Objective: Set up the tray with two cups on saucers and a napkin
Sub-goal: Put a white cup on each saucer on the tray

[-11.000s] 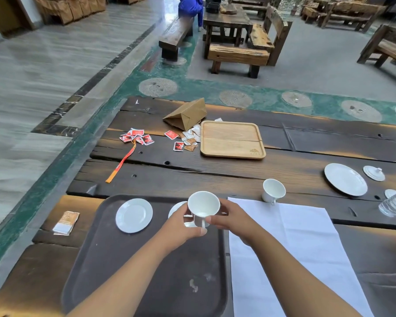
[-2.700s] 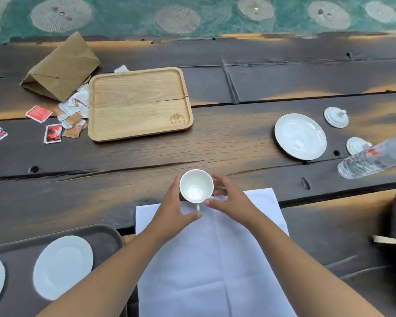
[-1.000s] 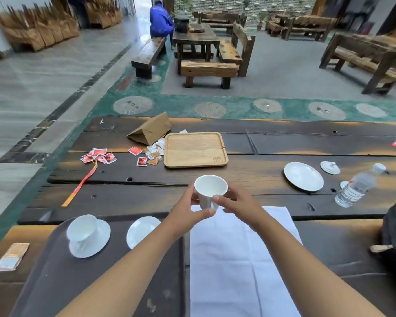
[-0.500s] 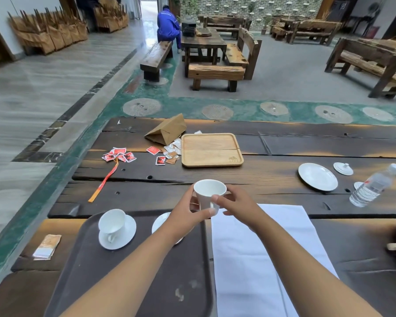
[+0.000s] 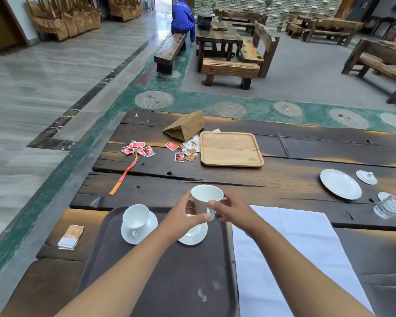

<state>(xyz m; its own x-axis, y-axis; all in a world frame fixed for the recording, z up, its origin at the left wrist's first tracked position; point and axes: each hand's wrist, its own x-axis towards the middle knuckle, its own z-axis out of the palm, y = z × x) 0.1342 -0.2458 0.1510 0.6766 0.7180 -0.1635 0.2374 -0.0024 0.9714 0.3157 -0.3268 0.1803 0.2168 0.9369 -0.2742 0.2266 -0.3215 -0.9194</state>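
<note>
Both hands, left [image 5: 181, 216] and right [image 5: 234, 210], pinch a white cup [image 5: 206, 197] upright just above the bare saucer [image 5: 193, 235] at the dark tray's [image 5: 169, 282] 1 o'clock corner, the other cup [image 5: 135, 217] already seated on its saucer [image 5: 138, 232] at 11 o'clock. The second cup is going down; next comes a level, centred lowering, then the napkin [image 5: 290, 248], lying right of the tray. The wooden tray's [image 5: 230, 148] corner stamp is too small to read.

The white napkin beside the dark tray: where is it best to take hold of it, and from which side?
Probably pinch the white napkin at its far corner beside the dark tray, coming from above. It lies flat, and that free corner is easiest to lift.
</note>
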